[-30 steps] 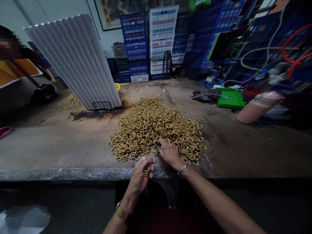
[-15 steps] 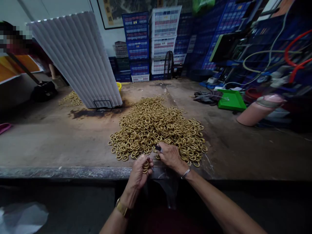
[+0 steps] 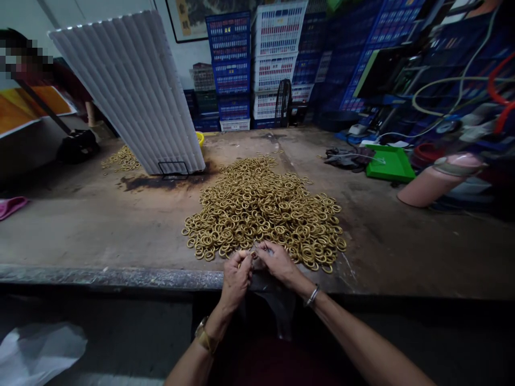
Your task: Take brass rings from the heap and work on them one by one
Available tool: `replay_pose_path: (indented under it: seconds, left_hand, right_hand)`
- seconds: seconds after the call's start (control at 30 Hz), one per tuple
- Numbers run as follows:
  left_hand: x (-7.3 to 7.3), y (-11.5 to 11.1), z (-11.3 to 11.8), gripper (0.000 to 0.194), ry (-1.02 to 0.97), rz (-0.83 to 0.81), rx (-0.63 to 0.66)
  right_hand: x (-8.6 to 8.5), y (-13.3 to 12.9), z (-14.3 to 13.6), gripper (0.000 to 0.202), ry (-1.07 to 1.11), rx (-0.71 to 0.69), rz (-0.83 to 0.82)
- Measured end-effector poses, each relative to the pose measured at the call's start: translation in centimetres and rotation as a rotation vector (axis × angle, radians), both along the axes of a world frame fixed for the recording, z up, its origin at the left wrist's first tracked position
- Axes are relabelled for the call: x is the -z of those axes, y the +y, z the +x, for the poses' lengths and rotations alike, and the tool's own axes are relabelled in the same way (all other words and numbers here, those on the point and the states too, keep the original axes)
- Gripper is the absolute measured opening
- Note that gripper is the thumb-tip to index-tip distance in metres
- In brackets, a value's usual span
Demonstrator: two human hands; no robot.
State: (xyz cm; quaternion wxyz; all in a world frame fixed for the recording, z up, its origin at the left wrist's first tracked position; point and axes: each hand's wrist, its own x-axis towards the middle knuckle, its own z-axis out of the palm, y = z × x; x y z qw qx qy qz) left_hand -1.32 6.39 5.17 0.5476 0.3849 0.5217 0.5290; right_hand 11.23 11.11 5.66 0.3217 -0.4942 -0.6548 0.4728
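A large heap of brass-coloured rings (image 3: 261, 209) lies on the worktable in front of me. At its near edge my left hand (image 3: 237, 276) is closed, pinching a brass ring (image 3: 253, 255) between thumb and fingertips; whether other rings sit in the palm is hidden. Close against it, my right hand (image 3: 277, 262) is closed around a small thin tool, mostly covered by the fingers, whose tip meets the ring. The tool's exact kind does not show.
A tall white corrugated panel (image 3: 132, 91) stands on the worktable (image 3: 100, 230) in a wire stand, with more rings behind it. At right are a green tray (image 3: 390, 163) and a pink cylinder (image 3: 438, 182). Stacked crates (image 3: 229, 69) line the back; a person (image 3: 68, 86) is at far left.
My hands have come together. The left hand has turned and raised a ring to its fingertips, while the right has brought the tool from the heap's edge to that ring. The view has shifted slightly.
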Motion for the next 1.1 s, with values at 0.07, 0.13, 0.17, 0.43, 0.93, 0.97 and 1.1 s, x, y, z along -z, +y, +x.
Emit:
replay_pose_path:
  seconds: [0.07,0.13,0.17,0.43,0.93,0.97,1.1]
  left_hand:
    - [0.0,-0.1,0.1,0.028,0.032,0.015,0.000]
    - [0.0,-0.1,0.1,0.027,0.049,0.000,0.019]
    - [0.0,-0.1,0.1,0.028,0.044,-0.018,0.035]
    - [-0.2,-0.3,0.1,0.033,-0.217,-0.118,0.143]
    - [-0.6,-0.5,0.4,0.031,-0.338,-0.106,0.110]
    - [-0.6,-0.5,0.4,0.031,-0.327,-0.100,0.110]
    - [-0.4,-0.6,0.2,0.031,-0.270,-0.063,0.120]
  right_hand:
    - [0.5,0.0,0.0,0.025,0.107,-0.006,-0.152]
    - [0.7,-0.1,0.0,0.024,0.164,0.000,-0.241]
    - [0.7,-0.1,0.0,0.023,0.163,0.008,-0.245]
    - [-0.6,0.0,0.0,0.019,0.075,0.000,-0.023]
    - [0.2,-0.7,0.5,0.018,-0.121,-0.003,0.191]
    - [0.1,-0.9,0.6,0.017,-0.181,-0.055,0.260]
    - [-0.2,-1.5,0.6,0.013,-0.368,-0.184,0.375]
